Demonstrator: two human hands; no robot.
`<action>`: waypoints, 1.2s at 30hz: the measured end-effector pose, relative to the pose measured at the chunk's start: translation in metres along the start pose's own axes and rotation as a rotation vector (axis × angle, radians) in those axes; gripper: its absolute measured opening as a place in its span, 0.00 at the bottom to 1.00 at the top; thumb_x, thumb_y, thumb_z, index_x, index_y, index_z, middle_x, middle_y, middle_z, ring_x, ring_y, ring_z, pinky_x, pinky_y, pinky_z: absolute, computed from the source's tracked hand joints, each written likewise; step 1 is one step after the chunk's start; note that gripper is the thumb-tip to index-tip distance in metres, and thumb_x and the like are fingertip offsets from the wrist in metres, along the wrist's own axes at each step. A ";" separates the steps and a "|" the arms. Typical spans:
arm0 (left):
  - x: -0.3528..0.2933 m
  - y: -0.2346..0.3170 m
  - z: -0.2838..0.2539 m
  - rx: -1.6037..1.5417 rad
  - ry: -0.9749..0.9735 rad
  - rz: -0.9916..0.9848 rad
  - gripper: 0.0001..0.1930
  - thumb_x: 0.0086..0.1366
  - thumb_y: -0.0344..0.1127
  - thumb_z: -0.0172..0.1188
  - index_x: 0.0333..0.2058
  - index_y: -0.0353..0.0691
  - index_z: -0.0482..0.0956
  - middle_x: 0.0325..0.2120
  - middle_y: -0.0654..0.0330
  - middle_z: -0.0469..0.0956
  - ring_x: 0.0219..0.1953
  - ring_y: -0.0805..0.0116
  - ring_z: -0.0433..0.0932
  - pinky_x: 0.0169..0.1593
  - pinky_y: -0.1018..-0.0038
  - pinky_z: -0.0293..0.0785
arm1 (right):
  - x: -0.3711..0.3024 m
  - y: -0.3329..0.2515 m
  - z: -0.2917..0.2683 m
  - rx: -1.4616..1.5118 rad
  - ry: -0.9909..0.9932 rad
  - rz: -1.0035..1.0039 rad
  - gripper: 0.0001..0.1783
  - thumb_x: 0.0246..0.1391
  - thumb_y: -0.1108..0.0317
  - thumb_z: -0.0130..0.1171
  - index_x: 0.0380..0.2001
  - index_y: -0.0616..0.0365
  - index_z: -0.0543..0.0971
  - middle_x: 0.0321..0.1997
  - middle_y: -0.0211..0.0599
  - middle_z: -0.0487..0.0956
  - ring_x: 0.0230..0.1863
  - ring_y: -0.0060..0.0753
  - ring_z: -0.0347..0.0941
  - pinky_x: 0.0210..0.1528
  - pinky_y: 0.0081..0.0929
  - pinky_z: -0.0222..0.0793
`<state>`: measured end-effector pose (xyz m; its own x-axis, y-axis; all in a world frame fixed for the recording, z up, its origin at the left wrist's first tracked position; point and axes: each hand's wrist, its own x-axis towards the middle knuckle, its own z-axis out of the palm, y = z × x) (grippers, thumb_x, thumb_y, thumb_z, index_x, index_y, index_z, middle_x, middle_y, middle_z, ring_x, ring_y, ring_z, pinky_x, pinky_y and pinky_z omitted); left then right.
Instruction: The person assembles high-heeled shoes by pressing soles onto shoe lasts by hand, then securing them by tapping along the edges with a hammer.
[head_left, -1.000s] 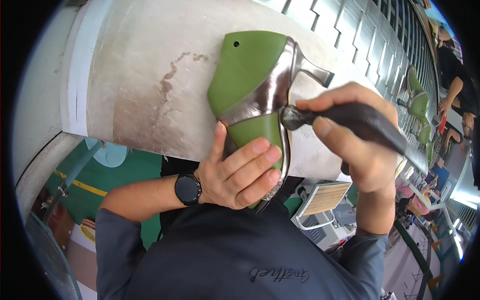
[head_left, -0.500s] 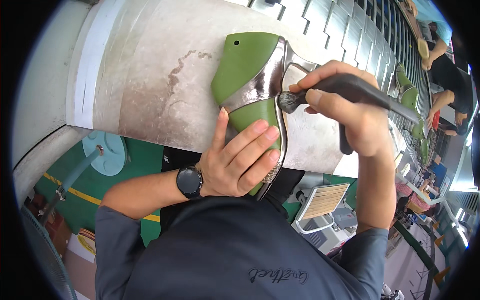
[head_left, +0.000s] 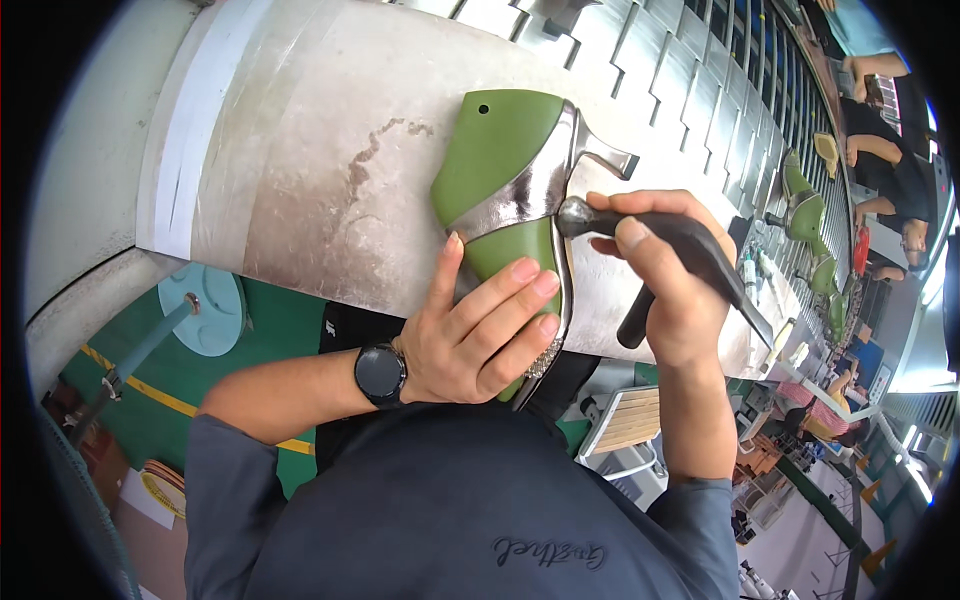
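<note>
A green shoe last (head_left: 515,115) wears a shiny bronze high-heeled shoe (head_left: 530,188) and lies on its side on the worktable, its slim heel (head_left: 612,155) pointing right. My left hand (head_left: 475,325) is spread over the last's lower part, fingertips on the green surface, steadying it; the thumb is hidden. A studded strip shows beside those fingers. In my right hand (head_left: 685,285) is a black shoemaker's hammer (head_left: 700,245), gripped by its handle. Its rounded metal face is against, or very close to, the sole edge at the shoe's middle.
Metal conveyor plates (head_left: 620,60) run along the worktable's (head_left: 310,150) far side. More green lasts (head_left: 805,215) stand at the right, near co-workers' arms (head_left: 875,150). A wood-slatted chair (head_left: 628,425) is below the table; a light-blue round base (head_left: 205,310) stands at the left.
My right hand has moved down and left, turning the hammer so its polished face shows more. The shoe appears slightly lower in view. My left hand stays on it.
</note>
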<state>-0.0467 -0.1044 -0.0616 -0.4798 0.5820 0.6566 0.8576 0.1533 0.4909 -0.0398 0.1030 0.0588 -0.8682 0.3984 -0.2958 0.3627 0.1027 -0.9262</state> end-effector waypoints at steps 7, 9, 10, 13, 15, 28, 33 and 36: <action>0.006 -0.002 -0.010 0.024 -0.052 0.021 0.19 0.73 0.34 0.60 0.59 0.43 0.69 0.61 0.50 0.75 0.66 0.53 0.74 0.72 0.29 0.56 | 0.029 -0.019 -0.002 -0.054 -0.071 0.038 0.12 0.58 0.68 0.69 0.40 0.66 0.86 0.33 0.34 0.87 0.36 0.21 0.81 0.43 0.22 0.77; 0.019 -0.008 -0.028 -0.008 -0.196 0.055 0.24 0.68 0.34 0.64 0.61 0.42 0.69 0.62 0.47 0.74 0.66 0.49 0.73 0.71 0.30 0.57 | 0.022 -0.006 0.002 -0.006 -0.031 -0.043 0.12 0.59 0.67 0.69 0.40 0.66 0.86 0.33 0.34 0.87 0.36 0.21 0.81 0.42 0.22 0.77; 0.024 -0.023 -0.036 -0.016 -0.293 0.134 0.36 0.59 0.35 0.71 0.65 0.41 0.67 0.67 0.45 0.69 0.70 0.46 0.69 0.72 0.32 0.56 | 0.019 0.000 0.006 0.037 -0.006 -0.119 0.13 0.59 0.66 0.69 0.40 0.66 0.86 0.33 0.34 0.87 0.36 0.21 0.81 0.42 0.22 0.77; 0.071 -0.050 -0.048 -0.001 -0.448 0.006 0.59 0.42 0.36 0.80 0.74 0.40 0.58 0.75 0.43 0.56 0.77 0.42 0.58 0.74 0.36 0.53 | 0.010 0.000 -0.005 0.043 -0.017 -0.130 0.14 0.62 0.65 0.68 0.42 0.66 0.86 0.34 0.34 0.87 0.36 0.22 0.81 0.43 0.21 0.77; 0.080 -0.069 -0.039 -0.030 -0.460 -0.019 0.65 0.38 0.33 0.81 0.76 0.39 0.53 0.78 0.43 0.50 0.78 0.40 0.54 0.75 0.38 0.52 | 0.006 -0.005 -0.016 0.039 -0.044 -0.153 0.14 0.63 0.64 0.67 0.44 0.66 0.86 0.37 0.38 0.88 0.38 0.24 0.82 0.45 0.21 0.77; 0.076 -0.069 -0.028 0.011 -0.404 0.001 0.58 0.47 0.37 0.79 0.74 0.35 0.56 0.77 0.44 0.52 0.78 0.43 0.55 0.73 0.36 0.57 | 0.024 0.003 -0.018 0.044 -0.084 -0.010 0.13 0.60 0.65 0.66 0.39 0.66 0.86 0.31 0.36 0.86 0.34 0.23 0.82 0.42 0.22 0.78; 0.075 -0.066 -0.031 -0.004 -0.422 -0.003 0.65 0.41 0.30 0.81 0.77 0.39 0.51 0.78 0.43 0.48 0.79 0.39 0.52 0.76 0.39 0.53 | 0.006 0.006 -0.012 0.083 0.057 -0.247 0.11 0.60 0.68 0.68 0.40 0.66 0.86 0.33 0.34 0.87 0.35 0.16 0.79 0.40 0.18 0.73; 0.079 -0.059 -0.027 0.017 -0.403 0.019 0.64 0.41 0.31 0.81 0.77 0.39 0.52 0.79 0.44 0.48 0.79 0.40 0.51 0.76 0.39 0.52 | 0.008 0.012 -0.010 -0.024 0.045 -0.239 0.11 0.61 0.67 0.68 0.39 0.66 0.85 0.33 0.34 0.86 0.34 0.17 0.78 0.40 0.21 0.74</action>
<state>-0.1407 -0.0886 -0.0231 -0.3557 0.8507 0.3870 0.8704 0.1507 0.4687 -0.0388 0.1167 0.0478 -0.9147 0.4001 -0.0573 0.1570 0.2209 -0.9626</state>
